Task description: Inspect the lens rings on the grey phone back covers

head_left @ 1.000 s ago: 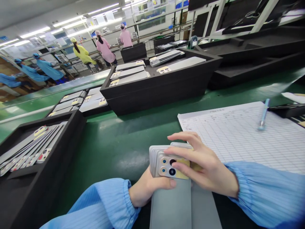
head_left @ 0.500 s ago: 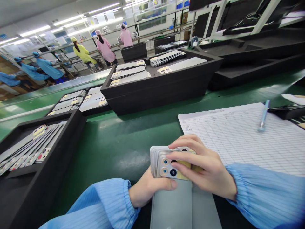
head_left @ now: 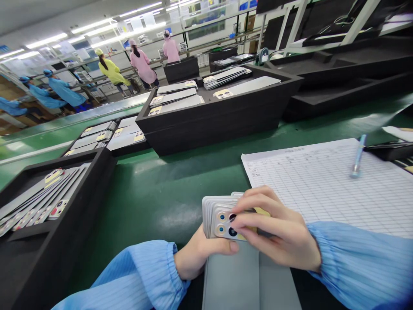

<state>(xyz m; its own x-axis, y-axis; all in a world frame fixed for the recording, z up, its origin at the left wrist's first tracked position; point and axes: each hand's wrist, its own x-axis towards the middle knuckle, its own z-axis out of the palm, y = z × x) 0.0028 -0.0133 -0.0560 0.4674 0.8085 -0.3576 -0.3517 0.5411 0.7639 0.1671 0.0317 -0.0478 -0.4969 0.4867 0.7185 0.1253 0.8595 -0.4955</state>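
Observation:
My left hand [head_left: 203, 252] is closed around a stack of grey phone back covers [head_left: 230, 275], its thumb lying across the top cover just below the camera area. The stack's upper edges are slightly fanned. On that top cover the camera plate [head_left: 222, 223] has round lens openings, with blue and black centres and yellow parts. My right hand [head_left: 279, 226] is bent over this plate, fingertips drawn together at the dark lens openings. Whatever lies between those fingertips is too small or hidden to make out. Another grey cover [head_left: 277, 280] shows under the stack at its right.
A black tray [head_left: 213, 125] with covers stands ahead. Another black tray [head_left: 80, 202] holds fanned covers at left. To the right, a ruled paper sheet [head_left: 322, 185] carries a blue pen [head_left: 357, 157]. Empty-looking black trays [head_left: 342, 94] sit behind it. Several people work across the room.
My right hand's fingers have drawn closer together over the camera plate and shifted slightly right. A cover's top edge now shows behind the stack. My left hand keeps its hold nearly unmoved.

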